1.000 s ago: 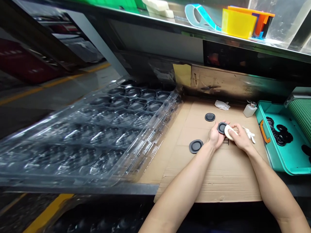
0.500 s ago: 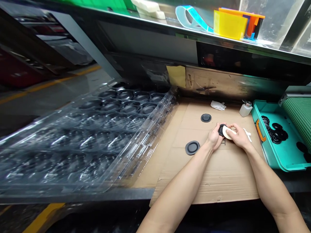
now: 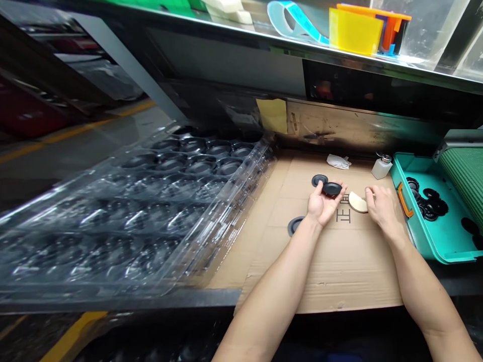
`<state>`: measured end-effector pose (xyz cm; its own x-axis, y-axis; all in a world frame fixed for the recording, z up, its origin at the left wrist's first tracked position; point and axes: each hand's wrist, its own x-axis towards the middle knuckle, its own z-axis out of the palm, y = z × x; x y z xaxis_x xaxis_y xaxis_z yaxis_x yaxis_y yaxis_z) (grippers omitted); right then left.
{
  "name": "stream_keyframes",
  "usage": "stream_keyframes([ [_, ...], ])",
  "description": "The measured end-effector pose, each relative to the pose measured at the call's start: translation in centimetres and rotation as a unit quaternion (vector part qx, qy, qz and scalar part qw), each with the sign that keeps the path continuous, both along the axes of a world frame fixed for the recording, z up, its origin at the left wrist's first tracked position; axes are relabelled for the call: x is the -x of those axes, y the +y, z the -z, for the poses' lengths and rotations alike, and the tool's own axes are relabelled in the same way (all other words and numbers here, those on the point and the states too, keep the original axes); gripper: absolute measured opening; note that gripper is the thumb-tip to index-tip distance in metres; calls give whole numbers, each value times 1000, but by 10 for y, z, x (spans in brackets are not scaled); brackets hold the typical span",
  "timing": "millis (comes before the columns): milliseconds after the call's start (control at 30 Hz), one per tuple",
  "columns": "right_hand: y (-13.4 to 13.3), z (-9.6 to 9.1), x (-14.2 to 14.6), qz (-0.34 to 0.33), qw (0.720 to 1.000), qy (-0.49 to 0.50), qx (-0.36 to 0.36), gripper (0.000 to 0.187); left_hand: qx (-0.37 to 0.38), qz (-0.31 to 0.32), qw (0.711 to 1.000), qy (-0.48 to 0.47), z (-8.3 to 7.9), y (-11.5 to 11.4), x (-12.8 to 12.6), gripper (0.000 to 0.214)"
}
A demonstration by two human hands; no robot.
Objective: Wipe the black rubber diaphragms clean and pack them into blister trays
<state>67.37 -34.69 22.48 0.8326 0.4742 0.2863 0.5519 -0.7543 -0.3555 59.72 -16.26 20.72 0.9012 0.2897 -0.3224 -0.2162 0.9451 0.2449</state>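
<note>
A round black disc [image 3: 332,188] with a raised rim rests in my left hand [image 3: 320,203], held between thumb and fingers with the palm turned up. My right hand [image 3: 383,206] is just right of a white round pad [image 3: 357,202] on the cardboard. Its fingers are curled together, and whatever they hold, if anything, is hidden. Behind my left fingers lies another black disc [image 3: 319,180], partly covered by the held one. A third disc [image 3: 295,226] lies beside my left wrist, which hides part of it.
Cardboard [image 3: 328,271] covers the bench. Clear plastic trays [image 3: 124,221] with round pockets stand left. At right is a turquoise bin [image 3: 449,246] with black parts, beside a green belt [image 3: 466,171]. A pump bottle [image 3: 382,167] and crumpled white tissue [image 3: 338,161] sit behind. A shelf [image 3: 294,48] overhangs.
My hands have moved apart. The left carried the black disc left and turned it flatter; the right let go of the white pad and shifted right, over where a white cloth showed.
</note>
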Motion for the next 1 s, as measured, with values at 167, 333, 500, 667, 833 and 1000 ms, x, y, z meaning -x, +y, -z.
stream_keyframes([
  [167,-14,-8,-8,94,986,18,139,38,39,12,999,9,-1,3,-1,58],
  [333,-15,-7,-15,80,979,80,171,26,38,20,999,18,-1,1,-1,62],
  [500,-14,-8,-15,85,977,88,172,24,38,31,999,18,-2,-1,1,63],
  [667,-8,-2,-8,52,988,-11,144,34,0,37,999,27,-2,-5,1,61],
  [833,8,12,8,-52,990,-33,126,42,-105,42,992,49,2,-11,1,51],
  [1000,2,4,8,7,993,-50,111,47,-149,46,987,49,10,-6,-1,47],
])
